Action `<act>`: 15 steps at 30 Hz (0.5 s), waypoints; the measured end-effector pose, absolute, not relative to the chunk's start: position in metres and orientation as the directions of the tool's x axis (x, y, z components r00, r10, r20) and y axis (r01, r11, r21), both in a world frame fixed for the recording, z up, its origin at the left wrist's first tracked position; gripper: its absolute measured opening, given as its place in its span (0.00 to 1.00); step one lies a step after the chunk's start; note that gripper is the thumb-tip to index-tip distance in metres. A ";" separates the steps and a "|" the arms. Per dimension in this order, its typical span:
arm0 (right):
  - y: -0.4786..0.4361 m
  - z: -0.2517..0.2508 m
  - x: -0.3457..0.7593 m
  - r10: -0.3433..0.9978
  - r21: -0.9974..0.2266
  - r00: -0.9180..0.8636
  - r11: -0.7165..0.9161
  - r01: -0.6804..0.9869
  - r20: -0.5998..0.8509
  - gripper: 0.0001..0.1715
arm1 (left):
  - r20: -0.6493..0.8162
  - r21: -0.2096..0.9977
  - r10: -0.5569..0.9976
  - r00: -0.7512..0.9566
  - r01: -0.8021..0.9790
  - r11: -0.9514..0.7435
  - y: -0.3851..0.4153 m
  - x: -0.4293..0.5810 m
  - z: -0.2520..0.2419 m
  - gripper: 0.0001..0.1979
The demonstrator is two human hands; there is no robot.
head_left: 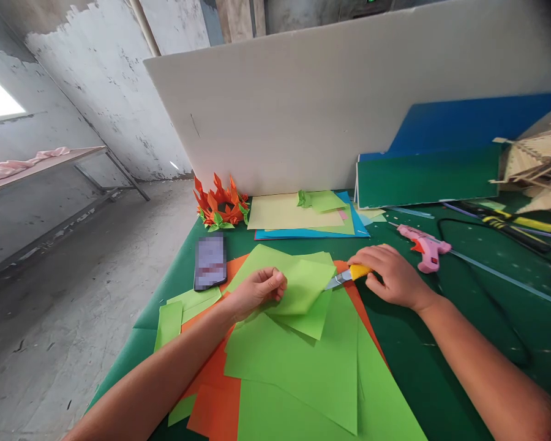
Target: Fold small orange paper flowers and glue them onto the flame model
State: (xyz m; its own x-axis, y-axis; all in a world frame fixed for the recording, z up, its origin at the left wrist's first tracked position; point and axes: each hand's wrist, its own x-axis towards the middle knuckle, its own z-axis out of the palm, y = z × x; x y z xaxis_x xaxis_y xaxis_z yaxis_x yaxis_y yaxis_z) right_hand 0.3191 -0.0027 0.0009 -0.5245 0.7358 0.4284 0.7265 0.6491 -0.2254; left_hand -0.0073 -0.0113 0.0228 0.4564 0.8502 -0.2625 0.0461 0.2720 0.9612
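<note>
My left hand [261, 291] is closed on the left edge of a folded light-green paper [305, 285], fingers curled and thumb on top. In my right hand [392, 275] is a utility knife [360, 271] with a yellow handle. Its silver blade points left and meets the right edge of the folded paper; I cannot tell how far it reaches into the fold. Beneath both lie several larger green sheets [298, 361], overlapping loosely, with orange sheets [215, 407] showing under them.
A phone [210, 261] lies left of the paper. Behind it stands an orange folded-paper ring [220, 205]. Cream and blue sheets [294, 214] lie at the back. Right are a pink glue gun [425, 245], its cable, tools and a wooden stick model [539, 159]. A white board [303, 116] rises behind.
</note>
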 end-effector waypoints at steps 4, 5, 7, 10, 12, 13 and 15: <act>0.000 -0.003 0.323 0.776 -0.198 -0.514 0.605 0.772 0.366 0.19 | -0.255 0.966 0.827 0.501 0.093 0.241 -0.011 -0.006 0.022 0.24; 0.000 -0.003 0.322 0.782 -0.206 -0.511 0.600 0.773 0.357 0.18 | -0.251 0.968 0.829 0.499 0.133 0.213 -0.011 -0.005 0.022 0.23; 0.000 -0.003 0.321 0.788 -0.239 -0.512 0.600 0.763 0.344 0.16 | -0.209 0.965 0.849 0.485 0.241 0.100 -0.010 -0.002 0.024 0.21; 0.000 -0.004 0.320 0.785 -0.290 -0.513 0.610 0.738 0.346 0.17 | 0.020 0.873 0.871 0.491 0.417 -0.255 -0.006 0.008 0.030 0.17; 0.000 -0.004 0.320 0.777 -0.303 -0.519 0.621 0.723 0.356 0.15 | 0.187 0.710 0.799 0.572 0.483 -0.512 -0.003 0.016 0.033 0.15; 0.000 -0.004 0.320 0.773 -0.306 -0.526 0.628 0.716 0.356 0.14 | 0.213 0.638 0.764 0.609 0.505 -0.581 -0.001 0.020 0.033 0.16; -0.001 -0.004 0.320 0.769 -0.313 -0.539 0.635 0.706 0.343 0.13 | 0.155 0.517 0.727 0.669 0.572 -0.637 0.002 0.028 0.031 0.20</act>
